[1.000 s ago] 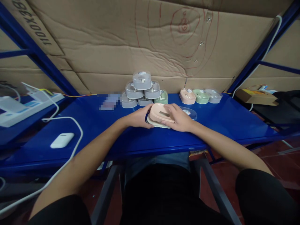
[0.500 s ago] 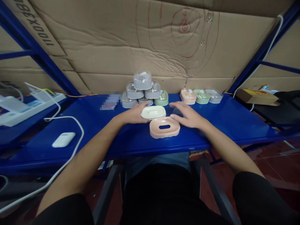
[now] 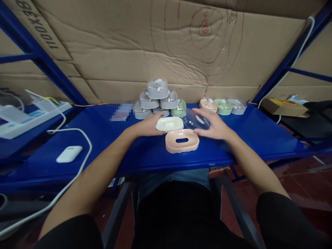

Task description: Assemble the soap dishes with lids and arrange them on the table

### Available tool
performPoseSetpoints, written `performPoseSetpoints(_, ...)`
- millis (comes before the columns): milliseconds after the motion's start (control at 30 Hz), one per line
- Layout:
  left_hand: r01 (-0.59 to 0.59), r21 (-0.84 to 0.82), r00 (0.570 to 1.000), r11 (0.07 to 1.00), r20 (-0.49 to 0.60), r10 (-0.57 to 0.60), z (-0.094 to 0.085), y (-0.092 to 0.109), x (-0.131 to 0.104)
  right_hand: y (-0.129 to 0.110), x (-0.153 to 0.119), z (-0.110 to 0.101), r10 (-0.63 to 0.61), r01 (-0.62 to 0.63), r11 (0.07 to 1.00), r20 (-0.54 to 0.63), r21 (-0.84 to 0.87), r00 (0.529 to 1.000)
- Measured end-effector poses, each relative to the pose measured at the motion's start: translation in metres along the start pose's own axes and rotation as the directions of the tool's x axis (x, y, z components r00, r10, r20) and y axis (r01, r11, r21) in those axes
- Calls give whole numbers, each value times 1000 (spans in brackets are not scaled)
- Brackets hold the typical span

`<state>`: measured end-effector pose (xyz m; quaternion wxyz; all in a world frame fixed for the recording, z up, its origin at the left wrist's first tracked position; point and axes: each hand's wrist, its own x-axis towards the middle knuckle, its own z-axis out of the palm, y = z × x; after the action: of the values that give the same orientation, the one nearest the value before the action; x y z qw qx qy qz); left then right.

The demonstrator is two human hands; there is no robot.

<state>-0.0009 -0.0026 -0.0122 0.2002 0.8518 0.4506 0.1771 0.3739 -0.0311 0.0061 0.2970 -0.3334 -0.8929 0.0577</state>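
My left hand holds the left end of a cream soap-dish tray, thumb in front and fingers behind. A clear plastic lid with a round sticker lies to the tray's right. Around the lid's right end curve the thumb and fingers of my right hand. Just in front of both sits a pink soap-dish base with an oval slot in its floor; my right thumb is close to its back right rim.
Grey boxed soap dishes form a stack at the back, a green one beside them. Three more lidded dishes stand back right. Left are a phone, a white earbud case, a white cable and a power strip.
My right hand has shifted slightly right and closed round the clear lid, which shows more plainly now. My left hand, the cream tray and the pink base stay in place.
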Motion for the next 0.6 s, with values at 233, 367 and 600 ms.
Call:
performPoseSetpoints(233, 4, 12, 1000, 1000, -14, -4, 2, -6, 1, -40, 7, 36, -182, 192, 980, 153, -48, 971)
performPoseSetpoints(367, -5, 32, 1000, 999, -11, 6, 2, -7, 2, -44, 7, 39, -148, 167, 983, 201, -79, 968)
performPoseSetpoints(600, -1, 53, 1000, 999, 8, 1, 2, -7, 2, -46, 9, 41, -162, 185, 979, 227, -83, 960)
